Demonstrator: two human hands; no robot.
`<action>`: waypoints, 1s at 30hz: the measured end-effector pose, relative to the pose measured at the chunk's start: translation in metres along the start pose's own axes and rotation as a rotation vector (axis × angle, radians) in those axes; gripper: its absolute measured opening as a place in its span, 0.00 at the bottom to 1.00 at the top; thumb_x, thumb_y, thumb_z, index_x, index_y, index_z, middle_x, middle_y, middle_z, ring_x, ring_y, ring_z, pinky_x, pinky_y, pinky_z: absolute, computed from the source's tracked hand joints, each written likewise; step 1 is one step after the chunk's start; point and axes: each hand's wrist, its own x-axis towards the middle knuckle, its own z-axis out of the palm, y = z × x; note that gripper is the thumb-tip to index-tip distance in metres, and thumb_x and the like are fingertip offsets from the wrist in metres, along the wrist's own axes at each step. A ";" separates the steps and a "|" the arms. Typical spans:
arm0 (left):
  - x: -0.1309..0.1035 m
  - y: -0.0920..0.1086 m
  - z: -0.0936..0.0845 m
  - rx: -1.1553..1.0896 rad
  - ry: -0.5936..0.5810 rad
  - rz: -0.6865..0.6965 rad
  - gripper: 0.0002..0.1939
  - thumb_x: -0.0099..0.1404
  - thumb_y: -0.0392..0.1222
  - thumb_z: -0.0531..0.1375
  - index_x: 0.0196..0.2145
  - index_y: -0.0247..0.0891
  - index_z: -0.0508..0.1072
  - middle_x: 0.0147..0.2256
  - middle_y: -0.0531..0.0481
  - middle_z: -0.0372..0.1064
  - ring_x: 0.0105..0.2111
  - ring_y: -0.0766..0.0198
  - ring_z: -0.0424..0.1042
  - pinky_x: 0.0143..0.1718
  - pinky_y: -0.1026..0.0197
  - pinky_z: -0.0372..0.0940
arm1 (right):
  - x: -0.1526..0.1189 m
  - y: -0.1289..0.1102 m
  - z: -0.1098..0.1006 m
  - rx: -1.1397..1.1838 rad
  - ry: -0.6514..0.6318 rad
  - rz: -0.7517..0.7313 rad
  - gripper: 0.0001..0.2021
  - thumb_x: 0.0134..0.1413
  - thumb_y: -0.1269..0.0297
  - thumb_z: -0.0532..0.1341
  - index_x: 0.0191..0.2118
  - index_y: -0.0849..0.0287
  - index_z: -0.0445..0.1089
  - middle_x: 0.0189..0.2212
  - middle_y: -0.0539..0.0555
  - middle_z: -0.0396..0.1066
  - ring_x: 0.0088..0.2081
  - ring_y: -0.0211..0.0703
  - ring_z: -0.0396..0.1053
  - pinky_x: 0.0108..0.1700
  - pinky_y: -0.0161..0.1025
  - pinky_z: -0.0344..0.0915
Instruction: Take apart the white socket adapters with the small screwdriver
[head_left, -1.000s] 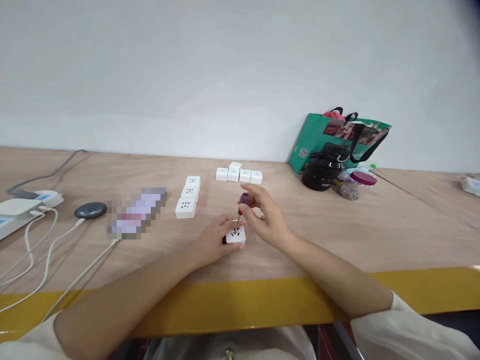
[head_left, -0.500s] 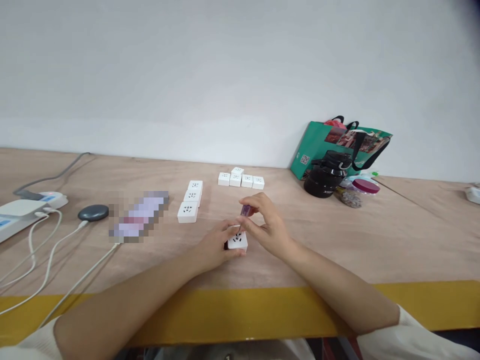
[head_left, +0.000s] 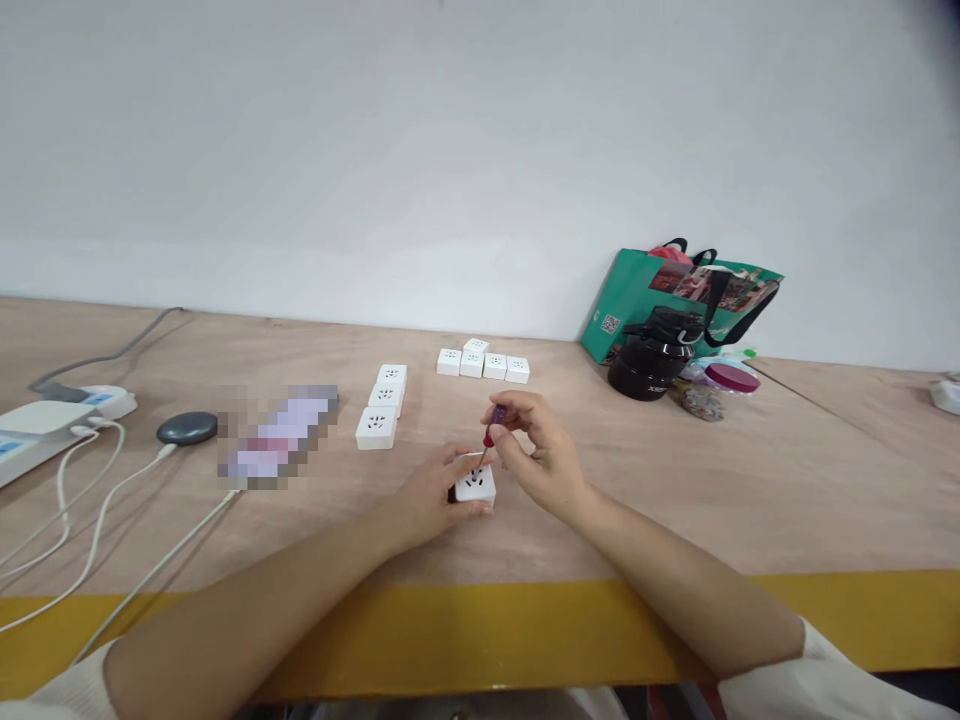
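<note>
On the table in front of me lies a white square socket (head_left: pixel 477 488) with its slotted face up. My left hand (head_left: pixel 439 492) grips it from the left, thumb on the near side and fingers on the far side. In my right hand (head_left: pixel 541 452) is a small screwdriver (head_left: pixel 496 422) with a purple and red handle, pinched between thumb and fingers. Its shaft slants down to the left, and the tip meets the middle of the socket's face. Whether a screw sits under the tip is too small to tell.
Three similar white sockets (head_left: pixel 385 396) form a column to the left; several more (head_left: pixel 484 364) stand farther back. A phone (head_left: pixel 283 435), a dark round device (head_left: pixel 187 429) and cables lie left. At the back right are a black jug (head_left: pixel 651 362), a green bag (head_left: pixel 611 300) and a red-lidded jar (head_left: pixel 732 378).
My right fingers have shifted on the screwdriver and opened somewhat, showing more of its handle, which now leans more to the right. My left hand and the socket have stayed in place.
</note>
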 end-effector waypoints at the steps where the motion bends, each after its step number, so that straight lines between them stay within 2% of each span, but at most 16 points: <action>1: 0.000 0.000 0.000 0.001 0.003 -0.002 0.28 0.59 0.48 0.61 0.55 0.49 0.60 0.52 0.49 0.56 0.51 0.55 0.59 0.52 0.53 0.58 | 0.000 0.000 0.000 0.009 -0.011 -0.008 0.15 0.54 0.73 0.53 0.48 0.52 0.60 0.36 0.52 0.66 0.33 0.37 0.67 0.36 0.39 0.68; 6: 0.001 0.002 -0.001 0.001 -0.024 -0.019 0.26 0.59 0.47 0.61 0.55 0.48 0.61 0.53 0.48 0.55 0.52 0.54 0.58 0.53 0.51 0.57 | 0.002 0.002 -0.001 -0.087 -0.014 -0.106 0.14 0.54 0.70 0.56 0.47 0.52 0.63 0.32 0.51 0.64 0.33 0.38 0.65 0.36 0.40 0.67; 11: 0.000 0.001 -0.001 -0.001 -0.009 -0.034 0.27 0.59 0.48 0.61 0.55 0.50 0.60 0.54 0.48 0.53 0.53 0.53 0.57 0.53 0.51 0.56 | 0.001 0.002 -0.001 -0.028 -0.035 -0.069 0.18 0.56 0.73 0.51 0.52 0.52 0.59 0.35 0.52 0.66 0.33 0.37 0.67 0.36 0.39 0.68; 16: 0.001 0.001 -0.002 -0.008 0.001 -0.002 0.27 0.58 0.48 0.61 0.54 0.48 0.61 0.53 0.48 0.55 0.52 0.54 0.58 0.53 0.51 0.57 | 0.001 0.002 0.000 -0.149 -0.012 -0.137 0.16 0.55 0.70 0.55 0.50 0.52 0.61 0.31 0.51 0.65 0.32 0.39 0.65 0.36 0.42 0.67; 21: 0.001 0.003 -0.002 -0.004 -0.006 -0.027 0.26 0.58 0.47 0.62 0.54 0.47 0.61 0.53 0.47 0.54 0.52 0.53 0.58 0.53 0.50 0.58 | 0.000 0.002 0.001 -0.004 -0.025 -0.059 0.18 0.56 0.72 0.52 0.52 0.51 0.57 0.37 0.53 0.66 0.35 0.37 0.67 0.37 0.40 0.69; 24: 0.001 0.002 -0.002 -0.010 0.004 -0.004 0.26 0.58 0.47 0.61 0.54 0.46 0.61 0.53 0.47 0.55 0.52 0.53 0.58 0.53 0.51 0.58 | 0.000 0.002 0.000 -0.101 -0.015 -0.072 0.16 0.55 0.71 0.55 0.49 0.52 0.61 0.34 0.52 0.65 0.33 0.38 0.66 0.37 0.41 0.68; 27: 0.001 0.002 -0.002 -0.006 -0.007 -0.025 0.27 0.58 0.47 0.62 0.54 0.46 0.61 0.54 0.46 0.54 0.52 0.53 0.58 0.53 0.50 0.57 | 0.001 0.002 0.000 -0.111 0.002 -0.057 0.17 0.54 0.70 0.57 0.51 0.52 0.60 0.31 0.51 0.64 0.32 0.38 0.66 0.36 0.41 0.68; 30: 0.001 0.003 -0.003 0.002 -0.019 -0.052 0.27 0.58 0.47 0.62 0.55 0.46 0.61 0.54 0.45 0.53 0.53 0.52 0.58 0.53 0.49 0.57 | 0.000 0.003 0.000 -0.010 -0.027 -0.021 0.19 0.56 0.72 0.53 0.53 0.52 0.57 0.36 0.52 0.66 0.35 0.38 0.68 0.37 0.40 0.69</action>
